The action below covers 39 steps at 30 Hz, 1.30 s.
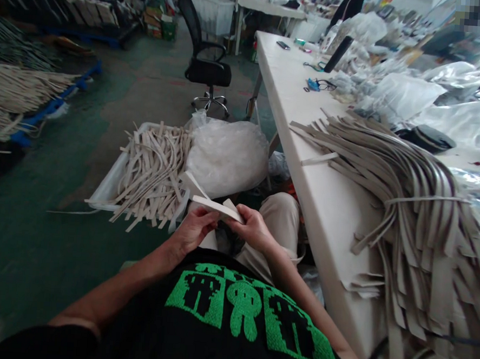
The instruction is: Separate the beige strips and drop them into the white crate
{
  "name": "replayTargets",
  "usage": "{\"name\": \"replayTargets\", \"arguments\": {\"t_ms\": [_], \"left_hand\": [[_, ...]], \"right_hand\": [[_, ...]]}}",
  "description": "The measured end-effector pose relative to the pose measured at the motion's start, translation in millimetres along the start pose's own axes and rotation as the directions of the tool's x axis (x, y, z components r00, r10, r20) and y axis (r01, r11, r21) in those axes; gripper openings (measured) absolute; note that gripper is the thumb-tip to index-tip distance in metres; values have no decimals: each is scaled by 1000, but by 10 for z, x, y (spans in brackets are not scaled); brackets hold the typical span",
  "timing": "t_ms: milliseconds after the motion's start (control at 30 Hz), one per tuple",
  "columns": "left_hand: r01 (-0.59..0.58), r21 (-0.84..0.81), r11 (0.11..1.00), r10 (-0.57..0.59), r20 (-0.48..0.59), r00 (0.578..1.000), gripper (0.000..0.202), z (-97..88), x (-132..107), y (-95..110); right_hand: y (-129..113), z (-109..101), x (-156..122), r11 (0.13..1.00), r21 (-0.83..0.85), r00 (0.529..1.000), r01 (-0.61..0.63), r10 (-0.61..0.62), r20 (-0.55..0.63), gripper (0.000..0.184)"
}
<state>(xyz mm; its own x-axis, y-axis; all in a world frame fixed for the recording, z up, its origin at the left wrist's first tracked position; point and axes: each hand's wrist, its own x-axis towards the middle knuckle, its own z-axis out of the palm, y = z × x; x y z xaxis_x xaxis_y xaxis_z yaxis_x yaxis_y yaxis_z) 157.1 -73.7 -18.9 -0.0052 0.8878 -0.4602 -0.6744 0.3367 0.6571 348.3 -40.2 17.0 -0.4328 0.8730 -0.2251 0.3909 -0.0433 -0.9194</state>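
In front of my lap, both hands grip a pale beige strip (212, 204) that looks like fabric or leather. My left hand (196, 228) pinches it from below near its left part. My right hand (251, 226) is closed round the other end, where a short piece sticks up between thumb and fingers. Another flat length (194, 185) slants away just behind the left fingers; whether it belongs to the same strip I cannot tell. Beyond my left hand, a white bin (108, 185) holds a heap of similar strips (157, 169).
To the right, a long white table (285, 104) carries a tied bundle of strips (418, 196) and clear plastic bags (407, 97). A stuffed plastic bag (227, 154) stands beside the bin. Farther off are a black office chair (208, 72) and blue pallets (81, 83) with piled strips.
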Motion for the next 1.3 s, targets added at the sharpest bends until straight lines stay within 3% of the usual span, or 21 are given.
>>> {"name": "replayTargets", "arguments": {"t_ms": [233, 367, 433, 533, 600, 700, 800, 900, 1067, 1200, 1300], "left_hand": [[-72, -42, 997, 67, -113, 991, 37, -171, 67, 159], [18, -82, 996, -21, -38, 999, 41, -69, 35, 77], [3, -111, 994, -4, -14, 1000, 41, -31, 50, 76], [-104, -133, 986, 89, -110, 990, 37, -87, 99, 156], [-115, -132, 985, 93, -162, 982, 34, -149, 117, 179], [-30, -142, 989, 6, -169, 986, 33, -171, 97, 76], [46, -162, 986, -74, -171, 982, 33, -122, 48, -85], [101, -216, 971, -147, -206, 967, 29, -104, 10, -178], [231, -225, 947, -278, -208, 938, 22, -116, -69, -342], [317, -200, 927, -341, -97, 935, 27, -92, -107, -475], [258, -179, 949, -278, -94, 956, 31, -127, -89, -437]], "right_hand": [[-19, -76, -55, 1000, 2, 989, 17, -17, 147, 31], [-14, 69, 33, 1000, -9, 996, 25, -24, 91, 32], [-25, 115, 92, 999, 31, 995, 14, -17, 100, 34], [-3, 47, 102, 995, 87, 992, -43, 32, 125, 39], [37, -20, 80, 994, 81, 989, -76, 65, 131, 42], [94, -21, 75, 998, 28, 990, -51, 47, 133, 43], [130, 41, 70, 999, -20, 997, -44, 45, 63, 40], [160, 17, -26, 992, -94, 997, -79, 80, 3, 35], [233, 2, -220, 956, -289, 998, -58, 59, -2, 30], [304, 205, -98, 968, -229, 994, -101, 90, -54, 27], [314, 223, -30, 983, -153, 995, -99, 102, 13, 26]]}}
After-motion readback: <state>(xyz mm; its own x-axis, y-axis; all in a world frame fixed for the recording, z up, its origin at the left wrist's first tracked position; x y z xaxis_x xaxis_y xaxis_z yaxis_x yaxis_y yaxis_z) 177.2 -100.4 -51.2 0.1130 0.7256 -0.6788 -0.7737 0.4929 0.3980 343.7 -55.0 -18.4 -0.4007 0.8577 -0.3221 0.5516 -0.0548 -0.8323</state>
